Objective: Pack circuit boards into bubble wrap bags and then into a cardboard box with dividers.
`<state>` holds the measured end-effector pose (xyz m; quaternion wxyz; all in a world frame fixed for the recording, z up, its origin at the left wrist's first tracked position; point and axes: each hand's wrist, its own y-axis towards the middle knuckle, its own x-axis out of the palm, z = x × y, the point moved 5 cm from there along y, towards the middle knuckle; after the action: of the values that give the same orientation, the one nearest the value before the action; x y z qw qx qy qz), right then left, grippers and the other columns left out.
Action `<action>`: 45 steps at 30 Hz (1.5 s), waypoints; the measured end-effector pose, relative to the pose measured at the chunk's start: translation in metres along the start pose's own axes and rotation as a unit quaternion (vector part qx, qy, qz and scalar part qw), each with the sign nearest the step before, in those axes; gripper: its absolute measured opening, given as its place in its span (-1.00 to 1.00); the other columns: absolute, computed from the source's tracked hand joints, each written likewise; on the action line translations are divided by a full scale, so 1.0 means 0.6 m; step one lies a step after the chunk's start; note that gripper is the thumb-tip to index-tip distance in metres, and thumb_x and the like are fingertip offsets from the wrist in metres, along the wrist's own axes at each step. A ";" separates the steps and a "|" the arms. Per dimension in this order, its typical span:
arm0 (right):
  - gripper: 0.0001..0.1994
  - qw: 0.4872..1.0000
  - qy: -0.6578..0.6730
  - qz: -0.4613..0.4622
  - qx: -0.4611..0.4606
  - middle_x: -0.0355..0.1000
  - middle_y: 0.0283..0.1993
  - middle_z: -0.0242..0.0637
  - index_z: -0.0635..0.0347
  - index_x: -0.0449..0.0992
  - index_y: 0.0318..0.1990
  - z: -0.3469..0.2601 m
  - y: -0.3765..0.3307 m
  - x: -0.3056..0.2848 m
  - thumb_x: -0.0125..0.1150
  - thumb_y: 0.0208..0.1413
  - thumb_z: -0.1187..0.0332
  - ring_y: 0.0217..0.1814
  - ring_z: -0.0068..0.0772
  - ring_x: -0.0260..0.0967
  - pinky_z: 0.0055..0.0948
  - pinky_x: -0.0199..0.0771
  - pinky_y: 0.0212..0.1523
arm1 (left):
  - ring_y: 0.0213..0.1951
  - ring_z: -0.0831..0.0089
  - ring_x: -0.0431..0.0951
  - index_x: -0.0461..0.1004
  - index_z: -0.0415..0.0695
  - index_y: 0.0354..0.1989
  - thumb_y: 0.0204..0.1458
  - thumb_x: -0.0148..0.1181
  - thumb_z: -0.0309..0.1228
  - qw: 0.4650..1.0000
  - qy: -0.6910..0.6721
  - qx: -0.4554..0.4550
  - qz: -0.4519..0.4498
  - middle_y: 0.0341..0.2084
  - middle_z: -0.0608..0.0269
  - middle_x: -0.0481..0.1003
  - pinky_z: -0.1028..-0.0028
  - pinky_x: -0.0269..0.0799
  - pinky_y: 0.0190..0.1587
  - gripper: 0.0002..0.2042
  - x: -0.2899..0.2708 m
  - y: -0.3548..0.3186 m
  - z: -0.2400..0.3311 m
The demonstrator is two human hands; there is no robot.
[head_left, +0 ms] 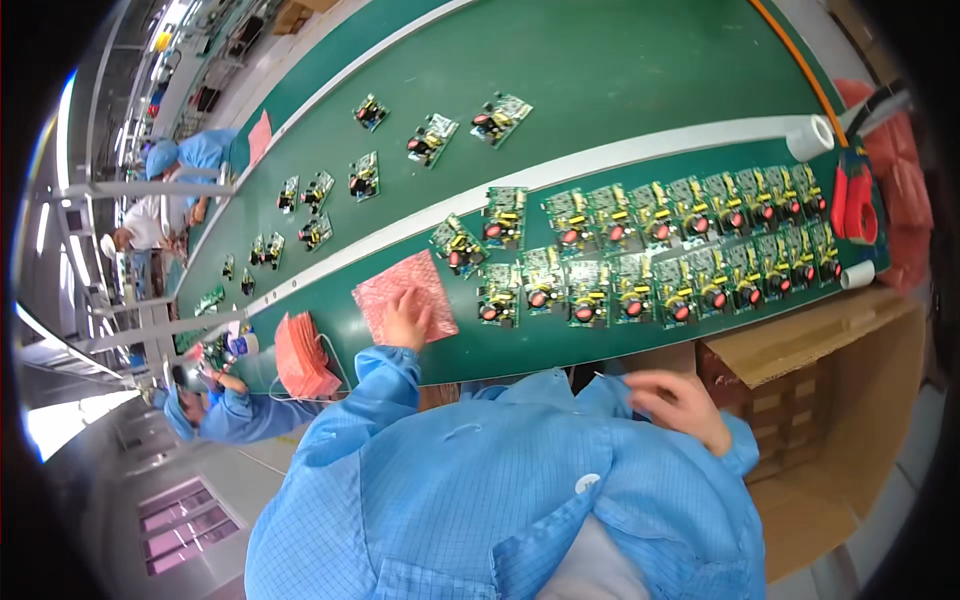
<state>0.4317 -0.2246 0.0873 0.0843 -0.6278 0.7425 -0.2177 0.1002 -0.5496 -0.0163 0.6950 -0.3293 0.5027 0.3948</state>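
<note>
Hands first: the left hand (pixel 408 318) lies flat, fingers spread, on a pink bubble bag (pixel 404 297) near the middle of the frame. It presses the bag and grips nothing. The right hand (pixel 678 402) is at the lower right, against the blue coat (pixel 520 480), fingers curled; I cannot tell if it holds anything.

The bag lies on the green bench (pixel 600 70), and it looks flat, so no board seems to be inside it yet. Just to its right, two rows of circuit boards (pixel 660 255) sit side by side, all bare. A stack of pink bags (pixel 300 358) waits at the left. So the bagging looks barely begun, with many boards left.

More boards (pixel 430 138) lie spread out in the upper middle, past a white stripe (pixel 640 150). A red tape holder (pixel 855 205) sits at the right. An open cardboard box (pixel 830 400) stands at the lower right. Other workers in blue (pixel 195 152) sit along the left edge. The floor is grey.
</note>
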 end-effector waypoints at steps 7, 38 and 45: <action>-0.70 0.908 -0.222 0.250 -0.252 0.47 -0.29 -0.22 0.22 0.45 -0.12 -0.185 0.462 0.045 0.18 0.02 0.26 -0.26 -0.43 0.41 -0.50 0.40 -0.24 | -0.07 0.08 0.33 0.34 -0.06 0.00 -0.19 0.29 -0.30 0.995 -0.061 0.048 0.058 -0.10 0.08 0.32 0.24 0.26 -0.02 -0.50 -0.039 -0.013 0.047; -0.49 0.852 -0.436 0.002 -0.289 0.33 -0.22 -0.20 0.09 0.30 0.06 -0.135 0.383 0.393 0.11 -0.15 0.58 -0.31 -0.16 0.35 -0.31 0.43 -0.29 | -0.37 0.31 0.42 0.56 -0.12 -0.48 -0.21 0.27 -0.50 0.952 -0.262 0.112 0.110 -0.48 0.24 0.45 0.40 0.34 -0.29 -0.92 -0.122 0.034 -0.087; -0.46 0.845 -0.471 -0.034 -0.250 0.36 -0.19 -0.11 0.03 0.17 0.18 -0.112 0.395 0.409 0.04 -0.03 0.51 -0.22 -0.08 0.37 -0.24 0.42 -0.26 | -0.37 0.27 0.41 0.56 -0.09 -0.50 -0.23 0.27 -0.46 0.930 -0.264 0.241 0.086 -0.49 0.27 0.45 0.36 0.33 -0.29 -0.92 -0.126 0.023 -0.041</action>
<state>0.1442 -0.4199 0.0815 0.2565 -0.6795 0.6209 0.2949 0.0637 -0.5805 0.0487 0.8242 0.0086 0.4074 0.3932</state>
